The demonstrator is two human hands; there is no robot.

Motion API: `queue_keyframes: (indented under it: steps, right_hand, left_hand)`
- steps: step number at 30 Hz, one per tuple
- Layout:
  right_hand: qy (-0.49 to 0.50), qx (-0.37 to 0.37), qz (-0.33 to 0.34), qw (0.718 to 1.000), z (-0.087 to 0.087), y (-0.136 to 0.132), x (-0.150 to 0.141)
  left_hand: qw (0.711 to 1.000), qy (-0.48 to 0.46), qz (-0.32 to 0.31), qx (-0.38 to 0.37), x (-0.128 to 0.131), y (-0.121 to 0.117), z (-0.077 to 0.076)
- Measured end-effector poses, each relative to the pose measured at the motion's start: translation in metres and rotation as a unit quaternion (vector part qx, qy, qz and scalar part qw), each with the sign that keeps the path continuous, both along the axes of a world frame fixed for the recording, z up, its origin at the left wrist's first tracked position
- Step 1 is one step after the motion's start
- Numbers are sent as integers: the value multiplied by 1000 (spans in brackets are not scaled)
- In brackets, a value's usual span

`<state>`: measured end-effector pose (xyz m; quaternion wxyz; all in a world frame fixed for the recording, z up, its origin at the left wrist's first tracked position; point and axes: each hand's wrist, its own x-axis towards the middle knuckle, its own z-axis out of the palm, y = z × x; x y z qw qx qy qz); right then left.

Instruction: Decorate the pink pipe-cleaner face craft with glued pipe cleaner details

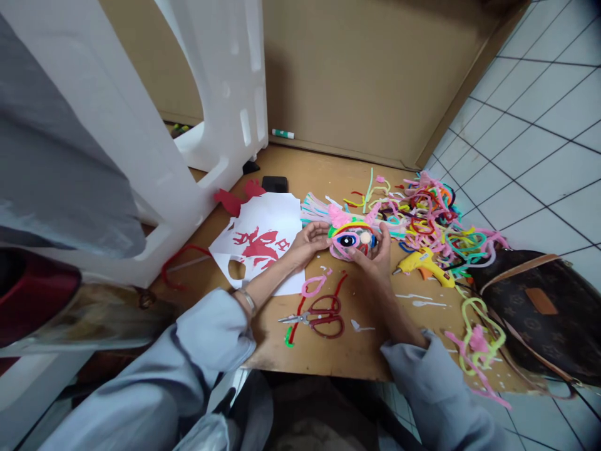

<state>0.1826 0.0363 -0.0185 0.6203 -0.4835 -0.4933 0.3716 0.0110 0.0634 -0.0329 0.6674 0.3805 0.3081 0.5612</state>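
Observation:
Both my hands hold a colourful craft face made of fuzzy pipe cleaners, with a black-and-blue eye ringed in pink and pink ear-like tufts on top. At its left edge my left hand grips with bent fingers. My right hand wraps the right side, its thumb on the lower front. Below lie a pink pipe-cleaner loop and red-handled scissors, whose blades point left across a red pipe-cleaner strip. A yellow glue gun rests just right of my right hand.
White paper with red patterns lies left, near a black box. Tangled pipe cleaners pile up at right, beside a brown handbag. A white plastic frame stands at left; a cardboard panel rises behind.

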Motion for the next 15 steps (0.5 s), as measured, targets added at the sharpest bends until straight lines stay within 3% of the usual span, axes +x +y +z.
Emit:
queue_keyframes:
  steps: [15]
  right_hand:
    - [-25,-14,13,1000,4,-2,-1]
  left_hand:
    - [1000,8,8,3,1,0,-1]
